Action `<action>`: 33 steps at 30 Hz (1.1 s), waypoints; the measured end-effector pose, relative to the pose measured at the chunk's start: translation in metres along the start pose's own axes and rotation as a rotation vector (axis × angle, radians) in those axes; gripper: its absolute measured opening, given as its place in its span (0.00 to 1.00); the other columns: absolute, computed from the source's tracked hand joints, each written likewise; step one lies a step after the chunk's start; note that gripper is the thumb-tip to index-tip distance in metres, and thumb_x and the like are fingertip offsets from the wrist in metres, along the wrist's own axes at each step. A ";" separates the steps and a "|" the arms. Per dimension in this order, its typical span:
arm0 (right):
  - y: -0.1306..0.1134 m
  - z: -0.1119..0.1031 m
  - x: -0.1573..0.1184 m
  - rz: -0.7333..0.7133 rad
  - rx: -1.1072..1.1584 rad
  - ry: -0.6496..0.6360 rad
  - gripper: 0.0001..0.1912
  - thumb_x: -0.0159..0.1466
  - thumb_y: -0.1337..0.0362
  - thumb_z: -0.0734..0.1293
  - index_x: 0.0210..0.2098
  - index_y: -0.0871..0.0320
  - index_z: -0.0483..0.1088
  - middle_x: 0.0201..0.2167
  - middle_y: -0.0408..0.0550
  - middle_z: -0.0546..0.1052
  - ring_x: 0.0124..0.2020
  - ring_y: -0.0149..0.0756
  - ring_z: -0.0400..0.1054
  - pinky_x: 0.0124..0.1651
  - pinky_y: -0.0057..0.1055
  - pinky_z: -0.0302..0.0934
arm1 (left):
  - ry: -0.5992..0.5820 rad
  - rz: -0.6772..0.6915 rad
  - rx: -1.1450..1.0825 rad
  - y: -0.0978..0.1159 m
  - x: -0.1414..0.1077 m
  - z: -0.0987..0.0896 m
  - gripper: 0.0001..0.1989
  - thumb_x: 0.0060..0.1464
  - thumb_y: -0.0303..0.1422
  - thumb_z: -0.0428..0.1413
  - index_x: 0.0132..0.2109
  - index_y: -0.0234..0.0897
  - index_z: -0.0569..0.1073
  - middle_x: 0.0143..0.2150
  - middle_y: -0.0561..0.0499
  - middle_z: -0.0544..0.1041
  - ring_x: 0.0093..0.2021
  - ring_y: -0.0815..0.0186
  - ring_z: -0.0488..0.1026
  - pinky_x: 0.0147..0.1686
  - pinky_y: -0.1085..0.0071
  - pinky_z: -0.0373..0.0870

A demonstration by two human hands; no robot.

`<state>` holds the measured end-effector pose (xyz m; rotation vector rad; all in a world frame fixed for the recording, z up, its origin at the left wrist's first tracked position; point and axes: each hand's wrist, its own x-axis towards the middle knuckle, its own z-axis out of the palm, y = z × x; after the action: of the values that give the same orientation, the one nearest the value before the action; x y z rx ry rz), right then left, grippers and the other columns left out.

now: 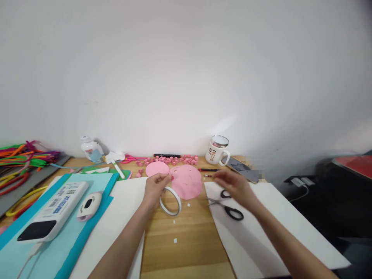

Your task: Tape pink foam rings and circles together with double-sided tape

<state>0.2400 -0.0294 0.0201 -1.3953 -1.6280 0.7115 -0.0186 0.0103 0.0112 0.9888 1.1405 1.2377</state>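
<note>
My left hand (157, 189) pinches the edge of a white tape roll (170, 201), which hangs upright above the wooden table. Just beyond it lie a scalloped pink paper shape (187, 181) and a pink oval (157, 169). My right hand (232, 188) is over the right white sheet (261, 224), its fingers bent and blurred; whether they hold anything is unclear. Black-handled scissors (225, 205) lie below that hand. Small white pieces (175, 240) are on the wood near me.
Along the wall stand a white mug (217, 150) and a white bottle (92, 149), with small pink pieces (167, 160) between. A power bank (54, 211) lies on blue paper (99, 181) at left. Pipe cleaners (23, 159) are farther left. A phone (242, 169) lies right of the mug.
</note>
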 end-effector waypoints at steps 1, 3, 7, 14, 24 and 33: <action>-0.016 0.017 -0.009 -0.031 0.099 -0.150 0.14 0.56 0.57 0.64 0.39 0.57 0.65 0.37 0.50 0.74 0.38 0.39 0.69 0.42 0.38 0.64 | 0.001 -0.005 -0.037 0.001 0.000 0.000 0.13 0.31 0.37 0.64 0.23 0.31 0.73 0.17 0.57 0.67 0.12 0.81 0.50 0.10 0.80 0.44; -0.039 0.048 -0.023 -0.046 0.226 -0.332 0.23 0.54 0.61 0.67 0.48 0.54 0.58 0.40 0.49 0.72 0.40 0.36 0.68 0.43 0.37 0.64 | 0.004 -0.008 -0.087 0.001 0.000 0.000 0.13 0.31 0.36 0.64 0.24 0.31 0.73 0.20 0.55 0.70 0.12 0.82 0.50 0.10 0.80 0.44; -0.057 0.088 -0.034 -0.001 0.404 -0.317 0.24 0.53 0.65 0.67 0.47 0.53 0.56 0.30 0.43 0.73 0.32 0.32 0.69 0.39 0.34 0.65 | 0.026 -0.006 -0.100 0.000 0.000 0.000 0.14 0.31 0.36 0.64 0.25 0.31 0.73 0.20 0.54 0.72 0.11 0.81 0.52 0.10 0.80 0.47; -0.066 0.111 -0.037 0.045 0.487 -0.264 0.23 0.52 0.71 0.65 0.47 0.50 0.60 0.26 0.39 0.69 0.26 0.29 0.66 0.32 0.30 0.65 | 0.048 0.037 -0.100 0.000 -0.001 -0.001 0.12 0.36 0.36 0.62 0.27 0.33 0.72 0.17 0.55 0.72 0.14 0.73 0.65 0.14 0.77 0.59; -0.076 0.129 -0.040 0.082 0.548 -0.290 0.22 0.52 0.70 0.65 0.46 0.51 0.61 0.27 0.39 0.68 0.27 0.32 0.67 0.34 0.32 0.64 | -0.004 0.087 0.034 -0.003 -0.005 0.004 0.11 0.37 0.36 0.62 0.26 0.32 0.72 0.12 0.61 0.63 0.12 0.78 0.54 0.13 0.80 0.50; -0.092 0.122 -0.038 0.039 0.373 -0.232 0.15 0.51 0.72 0.64 0.39 0.54 0.62 0.23 0.38 0.70 0.26 0.30 0.67 0.31 0.28 0.64 | 0.022 0.121 0.040 0.009 -0.009 0.004 0.12 0.35 0.38 0.62 0.24 0.32 0.72 0.10 0.61 0.61 0.12 0.78 0.53 0.13 0.80 0.47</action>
<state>0.0893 -0.0729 0.0320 -1.1074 -1.5441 1.1691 -0.0162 0.0023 0.0219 1.0897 1.1403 1.3297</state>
